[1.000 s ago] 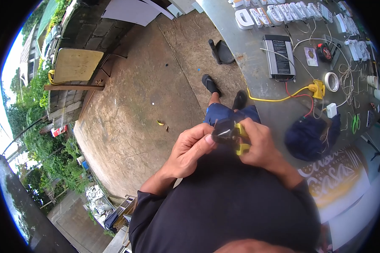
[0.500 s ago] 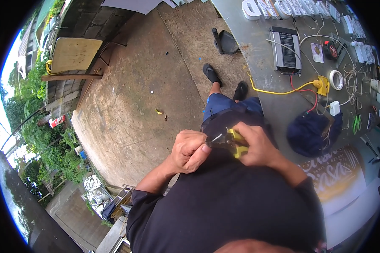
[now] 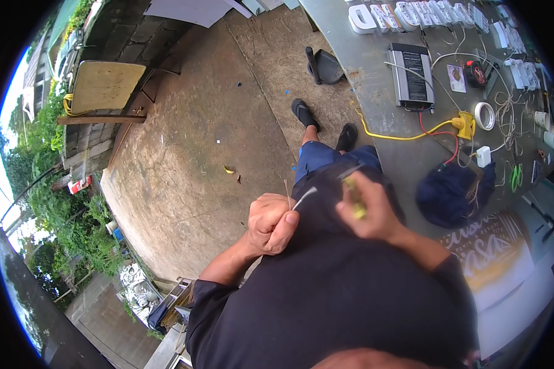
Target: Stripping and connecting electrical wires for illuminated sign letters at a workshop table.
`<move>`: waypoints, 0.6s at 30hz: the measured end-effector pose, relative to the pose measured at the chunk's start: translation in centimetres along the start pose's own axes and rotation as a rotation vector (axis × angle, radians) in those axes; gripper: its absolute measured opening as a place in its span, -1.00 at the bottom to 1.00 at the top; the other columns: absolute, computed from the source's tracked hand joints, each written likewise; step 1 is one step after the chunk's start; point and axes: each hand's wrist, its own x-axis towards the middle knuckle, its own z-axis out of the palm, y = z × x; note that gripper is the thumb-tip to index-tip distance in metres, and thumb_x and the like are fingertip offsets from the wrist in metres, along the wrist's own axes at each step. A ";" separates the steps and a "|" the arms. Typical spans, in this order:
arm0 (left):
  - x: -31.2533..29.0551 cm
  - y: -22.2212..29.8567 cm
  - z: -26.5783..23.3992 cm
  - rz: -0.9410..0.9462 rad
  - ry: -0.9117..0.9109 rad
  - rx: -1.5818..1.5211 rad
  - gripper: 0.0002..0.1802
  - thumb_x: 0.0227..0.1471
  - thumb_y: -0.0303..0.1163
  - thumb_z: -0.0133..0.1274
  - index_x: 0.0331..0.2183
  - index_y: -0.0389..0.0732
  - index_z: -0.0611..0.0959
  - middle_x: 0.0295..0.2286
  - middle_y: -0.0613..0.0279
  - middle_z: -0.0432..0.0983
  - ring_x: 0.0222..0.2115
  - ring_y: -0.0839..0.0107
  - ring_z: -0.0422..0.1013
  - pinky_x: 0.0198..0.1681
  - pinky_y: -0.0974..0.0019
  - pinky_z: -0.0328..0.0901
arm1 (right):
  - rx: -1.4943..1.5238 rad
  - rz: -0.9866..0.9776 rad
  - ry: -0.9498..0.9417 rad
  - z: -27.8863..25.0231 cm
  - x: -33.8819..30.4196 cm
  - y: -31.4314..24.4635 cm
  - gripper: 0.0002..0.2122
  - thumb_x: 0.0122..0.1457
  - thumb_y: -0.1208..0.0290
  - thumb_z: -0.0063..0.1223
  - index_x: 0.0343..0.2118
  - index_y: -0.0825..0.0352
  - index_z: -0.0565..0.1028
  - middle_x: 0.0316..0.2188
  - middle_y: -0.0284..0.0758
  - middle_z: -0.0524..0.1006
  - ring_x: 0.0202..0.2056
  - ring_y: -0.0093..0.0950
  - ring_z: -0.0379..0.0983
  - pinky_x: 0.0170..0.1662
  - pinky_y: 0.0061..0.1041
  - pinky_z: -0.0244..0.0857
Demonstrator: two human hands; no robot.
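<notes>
My left hand [image 3: 269, 224] is closed in a pinch in front of my dark shirt. From between its thumb and forefinger stick out the split ends of a thin wire: a white strand [image 3: 305, 197] slanting up to the right and a finer brownish strand [image 3: 287, 190] pointing away from me. My right hand [image 3: 374, 209] is wrapped round a pair of yellow-handled pliers [image 3: 355, 200], smeared by motion. The jaws are blurred, so I cannot tell whether they are parted. A gap lies between the pliers and the wire.
At my right, a grey metal table [image 3: 391, 144] bears a power supply box [image 3: 411, 77], a yellow extension socket [image 3: 465, 125], a tape roll [image 3: 484, 115], green scissors [image 3: 516, 178] and dark blue cloth [image 3: 447, 195]. A black dustpan [image 3: 326, 66] lies on the concrete floor [image 3: 191, 154].
The pliers in my right hand have come off the wire and moved to the right. Both wire strands now stand out from my left fingers, which have barely shifted.
</notes>
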 end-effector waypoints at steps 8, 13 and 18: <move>-2.6 -2.7 -4.1 -0.245 0.426 -0.265 -0.47 0.16 -0.04 0.17 -0.52 -0.11 0.22 -0.59 0.34 0.23 -0.55 0.58 0.08 -0.49 0.44 0.04 | -0.427 -0.101 0.026 0.0 0.5 -1.9 -0.76 -0.06 0.57 0.17 -0.31 0.38 0.37 -0.57 -0.11 0.47 -0.50 -0.11 0.49 -0.40 -0.30 0.33; 5.1 1.0 -2.1 -0.199 0.127 0.195 -0.38 -0.17 -0.39 0.47 -0.55 -0.14 0.22 -0.41 0.21 0.60 -0.59 0.65 0.16 -0.52 0.49 0.11 | -0.698 -0.089 0.006 0.0 1.0 -1.9 -0.69 -0.11 0.48 0.25 -0.31 0.38 0.37 -0.51 -0.06 0.52 -0.41 0.00 0.51 -0.35 -0.12 0.35; 6.3 0.7 -0.5 -0.353 -0.046 0.346 -0.36 -0.11 -0.50 0.40 -0.64 -0.14 0.14 -0.47 0.19 0.68 -0.69 0.73 0.07 -0.66 0.52 0.02 | -0.912 -0.072 0.000 -0.5 1.1 -1.6 -0.69 -0.14 0.46 0.22 -0.33 0.37 0.36 -0.47 -0.12 0.54 -0.39 -0.06 0.52 -0.32 -0.13 0.38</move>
